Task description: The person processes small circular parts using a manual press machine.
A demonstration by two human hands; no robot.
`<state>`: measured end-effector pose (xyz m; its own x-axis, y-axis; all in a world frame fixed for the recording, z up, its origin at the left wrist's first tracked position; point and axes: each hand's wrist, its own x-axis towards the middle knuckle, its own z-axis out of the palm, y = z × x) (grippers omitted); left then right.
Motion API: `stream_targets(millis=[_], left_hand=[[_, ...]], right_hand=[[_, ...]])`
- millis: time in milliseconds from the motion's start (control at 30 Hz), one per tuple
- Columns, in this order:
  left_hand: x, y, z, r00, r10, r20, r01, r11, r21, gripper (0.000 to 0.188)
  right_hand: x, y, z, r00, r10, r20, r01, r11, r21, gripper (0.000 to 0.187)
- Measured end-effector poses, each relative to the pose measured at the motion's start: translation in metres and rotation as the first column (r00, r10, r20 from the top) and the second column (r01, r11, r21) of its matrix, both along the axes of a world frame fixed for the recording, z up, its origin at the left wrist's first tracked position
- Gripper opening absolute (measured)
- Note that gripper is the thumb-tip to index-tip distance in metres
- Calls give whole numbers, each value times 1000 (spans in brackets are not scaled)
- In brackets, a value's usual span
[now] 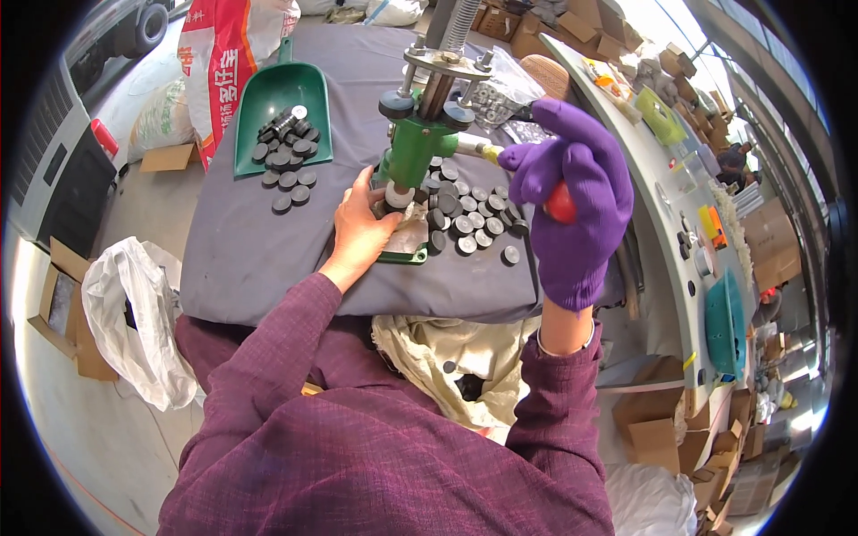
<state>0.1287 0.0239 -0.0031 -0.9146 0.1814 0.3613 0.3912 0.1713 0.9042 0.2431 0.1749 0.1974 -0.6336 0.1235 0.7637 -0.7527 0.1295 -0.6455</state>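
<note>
A green hand press (414,147) stands on the cloth-covered table in front of me. My left hand (360,223), bare, is at its base, thumb and forefinger curled round a black round cap (386,211) beneath the pale ram tip (399,195); the fingers partly hide this cap. My right hand (576,201), in a purple knitted glove, is closed round the red ball knob (560,205) of the press lever. Many loose black round caps (466,224) lie right of the base. More caps (281,162) sit in and before a green dustpan (317,116) on the left.
Grey cloth (241,259) covers the table. Behind the press lies a clear plastic bag (505,85). A long bench (666,188) on the right carries a teal basket (725,326). A white plastic bag (134,313) and cardboard box (89,353) stand on the left floor.
</note>
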Motion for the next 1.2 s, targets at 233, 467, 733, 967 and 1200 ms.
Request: stream_targets(millis=[233, 467, 733, 967, 1200], left_hand=[[-2, 4, -1, 999, 12, 31, -12, 1000, 17, 82], [0, 0, 5, 995, -39, 90, 28, 993, 117, 79], [-30, -89, -12, 867, 242, -435, -379, 888, -262, 35], [-41, -125, -26, 885, 214, -413, -438, 681, -587, 37], [-6, -77, 7, 961, 91, -262, -141, 974, -179, 60]], right_hand=[[18, -3, -37, 998, -3, -61, 6, 999, 43, 36], [34, -4, -99, 982, -150, -119, 184, 908, 376, 25], [39, -5, -99, 980, -178, -92, 199, 925, 325, 35], [25, -11, -30, 990, -140, 16, 138, 988, 72, 36], [-4, 1, 9, 994, -101, 30, 99, 992, 78, 36]])
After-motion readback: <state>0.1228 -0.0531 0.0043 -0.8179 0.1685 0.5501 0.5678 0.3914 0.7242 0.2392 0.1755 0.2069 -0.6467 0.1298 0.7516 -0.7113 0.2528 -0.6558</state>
